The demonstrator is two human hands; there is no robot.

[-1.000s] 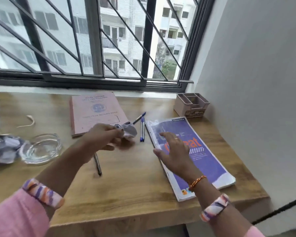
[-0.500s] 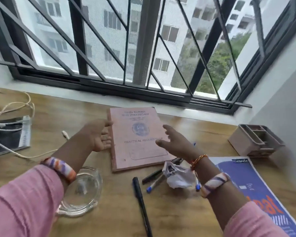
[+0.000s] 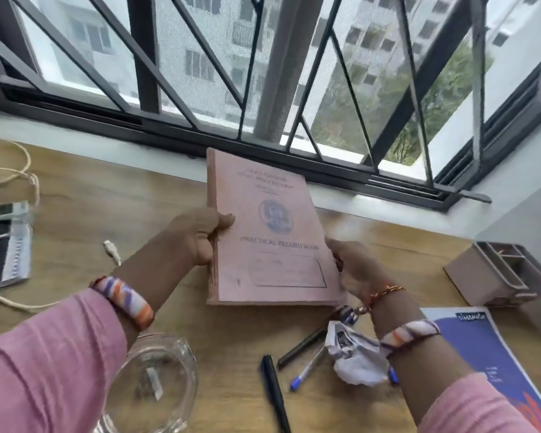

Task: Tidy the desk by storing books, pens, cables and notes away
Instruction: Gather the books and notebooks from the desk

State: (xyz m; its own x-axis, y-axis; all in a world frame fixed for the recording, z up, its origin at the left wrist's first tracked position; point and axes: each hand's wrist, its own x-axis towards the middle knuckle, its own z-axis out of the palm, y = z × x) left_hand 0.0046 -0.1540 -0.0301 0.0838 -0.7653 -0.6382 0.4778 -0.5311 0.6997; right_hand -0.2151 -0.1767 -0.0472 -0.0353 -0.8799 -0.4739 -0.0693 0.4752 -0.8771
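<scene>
Pink record book (image 3: 270, 232) hides both hands' fingers (image 3: 224, 220) beneath.

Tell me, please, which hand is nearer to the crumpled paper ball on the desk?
Right. The right hand grips the pink record book's right edge, its wrist directly above the crumpled paper ball; the left hand holds the book's left edge, farther away.
</scene>
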